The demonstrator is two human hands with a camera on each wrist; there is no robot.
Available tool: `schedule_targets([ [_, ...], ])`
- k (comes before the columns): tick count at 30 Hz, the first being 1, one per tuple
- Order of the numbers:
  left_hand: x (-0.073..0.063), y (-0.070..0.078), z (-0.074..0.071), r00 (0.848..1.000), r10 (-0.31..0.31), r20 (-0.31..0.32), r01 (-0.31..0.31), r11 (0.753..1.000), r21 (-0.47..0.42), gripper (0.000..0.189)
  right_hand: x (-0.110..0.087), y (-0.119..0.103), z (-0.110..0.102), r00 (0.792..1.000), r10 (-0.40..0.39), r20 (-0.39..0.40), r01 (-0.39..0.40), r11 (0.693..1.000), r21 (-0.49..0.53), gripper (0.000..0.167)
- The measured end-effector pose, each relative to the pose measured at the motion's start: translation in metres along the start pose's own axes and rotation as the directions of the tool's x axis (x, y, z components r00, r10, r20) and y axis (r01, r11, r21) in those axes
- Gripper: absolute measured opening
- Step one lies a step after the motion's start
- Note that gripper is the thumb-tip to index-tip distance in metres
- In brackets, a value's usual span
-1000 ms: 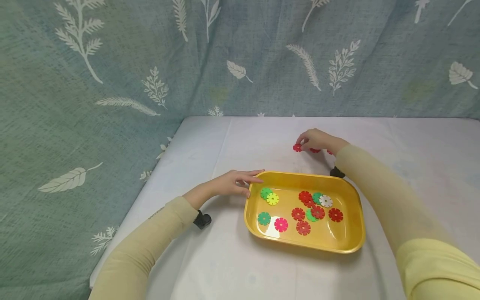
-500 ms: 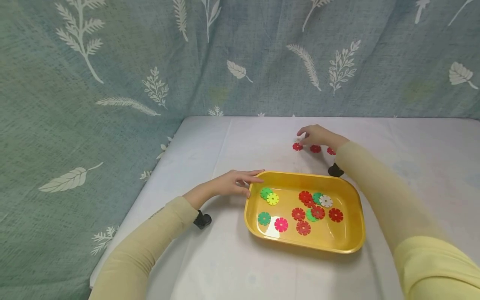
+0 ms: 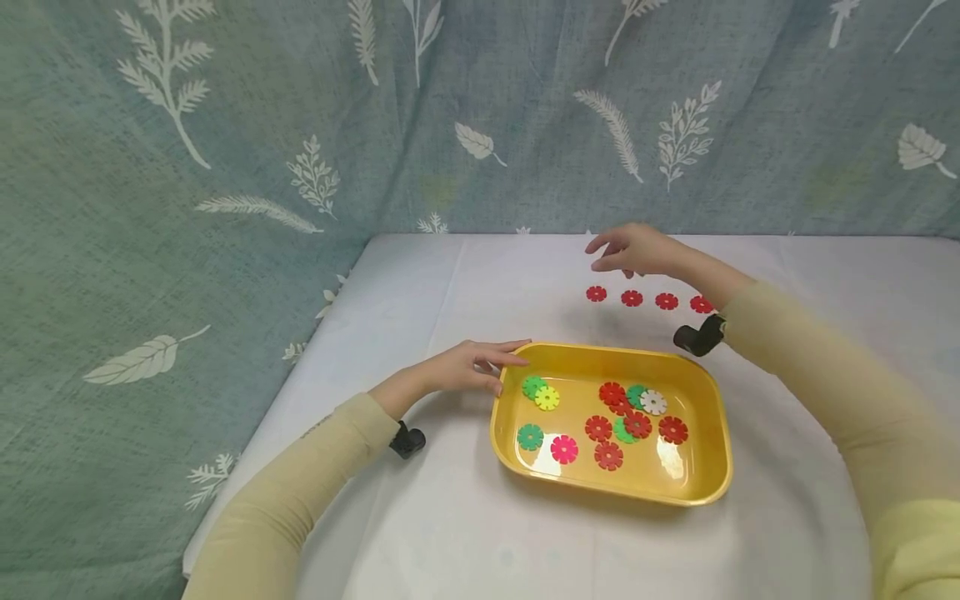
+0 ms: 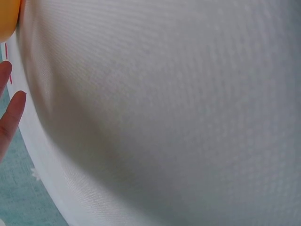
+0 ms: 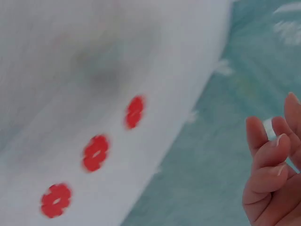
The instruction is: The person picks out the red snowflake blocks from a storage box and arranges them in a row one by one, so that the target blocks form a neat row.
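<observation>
In the head view my left hand [image 3: 468, 367] rests at the left end of a yellow tray [image 3: 600, 492], its fingers reaching over the rim. Several snowflake-shaped plastic discs lie inside, among them a white disc [image 3: 653, 402], a yellow disc [image 3: 547, 398], a pink disc [image 3: 564, 449] and a red disc [image 3: 672, 430]. Beyond the tray, red notched discs [image 3: 632, 298] form a row on the cloth. My right hand [image 3: 637, 250] hovers behind that row, fingers loosely bent and holding nothing. The right wrist view shows the hand [image 5: 277, 174] apart from a red disc [image 5: 135, 112].
A white cloth [image 3: 450, 517] covers the table. Its far edge meets a blue-green leaf-patterned curtain [image 3: 540, 167], which also hangs along the left side. A black wrist camera [image 3: 699, 336] sits on the right wrist, close to the row's right end.
My right hand has let go of the leftmost red disc in the row, then risen and moved back towards the curtain. The row now shows more fully. My left hand stays at the tray.
</observation>
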State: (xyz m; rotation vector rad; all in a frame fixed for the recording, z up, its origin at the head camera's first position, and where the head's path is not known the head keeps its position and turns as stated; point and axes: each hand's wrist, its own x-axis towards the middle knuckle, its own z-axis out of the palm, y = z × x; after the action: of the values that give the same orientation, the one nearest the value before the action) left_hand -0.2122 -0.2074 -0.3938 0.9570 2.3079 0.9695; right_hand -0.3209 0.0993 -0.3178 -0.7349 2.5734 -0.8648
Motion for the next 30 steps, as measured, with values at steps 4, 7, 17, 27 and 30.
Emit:
schedule_targets([
  [4, 0.000, 0.000, 0.001, 1.000, 0.005, 0.000, -0.005, 1.000, -0.007, 0.053, -0.021, -0.019, 0.007, 0.999, -0.052, 0.010, 0.052, 0.997, 0.048, 0.035],
  [7, 0.000, -0.001, 0.001, 1.000, 0.013, 0.000, -0.013, 1.000, -0.014, 0.054, -0.035, -0.029, 0.017, 0.993, -0.108, 0.045, 0.105, 0.993, 0.059, 0.033],
  [17, 0.000, -0.002, 0.003, 1.000, 0.015, 0.004, -0.015, 1.000, -0.016, 0.057, -0.070, -0.043, 0.050, 0.961, -0.168, 0.219, 0.158, 0.986, 0.059, 0.032],
  [27, 0.001, -0.003, 0.001, 1.000, 0.010, 0.003, -0.010, 1.000, -0.023, 0.063, -0.082, -0.040, 0.062, 0.927, -0.155, 0.341, 0.152, 0.988, 0.037, 0.037],
  [30, 0.001, -0.003, 0.001, 1.000, 0.013, 0.003, -0.013, 1.000, -0.025, 0.064, -0.081, -0.039, 0.067, 0.904, -0.167, 0.392, 0.169, 0.985, 0.030, 0.037],
])
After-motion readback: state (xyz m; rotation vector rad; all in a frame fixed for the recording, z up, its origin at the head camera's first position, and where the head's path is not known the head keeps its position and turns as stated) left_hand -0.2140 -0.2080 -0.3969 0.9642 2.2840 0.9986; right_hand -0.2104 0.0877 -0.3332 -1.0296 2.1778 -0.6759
